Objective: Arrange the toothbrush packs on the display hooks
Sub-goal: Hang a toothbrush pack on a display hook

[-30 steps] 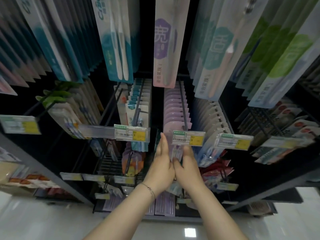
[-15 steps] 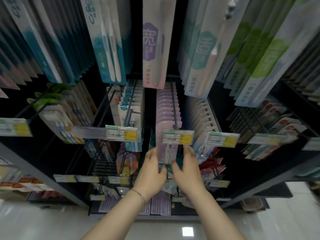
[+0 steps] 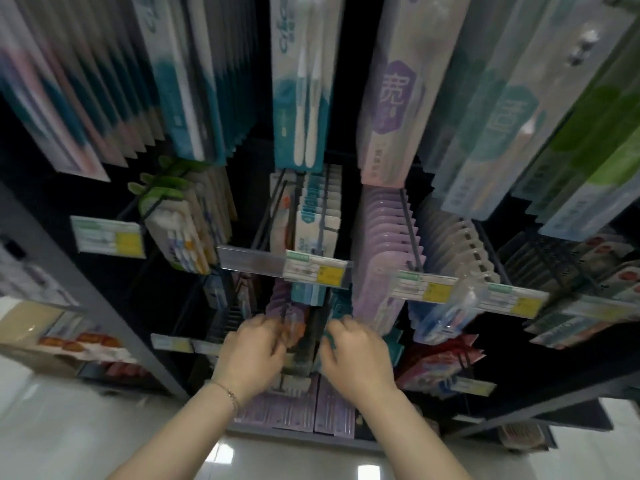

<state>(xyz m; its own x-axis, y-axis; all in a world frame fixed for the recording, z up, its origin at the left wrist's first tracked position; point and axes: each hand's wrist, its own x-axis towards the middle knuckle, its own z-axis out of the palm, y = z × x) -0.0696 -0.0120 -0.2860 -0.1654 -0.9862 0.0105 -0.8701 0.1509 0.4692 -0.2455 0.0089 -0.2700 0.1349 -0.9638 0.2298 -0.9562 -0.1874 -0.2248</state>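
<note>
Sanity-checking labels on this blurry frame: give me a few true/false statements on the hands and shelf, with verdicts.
1. The left hand has a bracelet at its wrist. True.
2. Both hands are up at the top row of long packs. False: the left hand and the right hand are low, below the price tag in the middle row.
3. The purple packs hang above and to the right of the right hand. True.
4. The price tags carry red patches. False: the patches are yellow.
5. The two hands are pressed together. False: a dark gap separates them.
</note>
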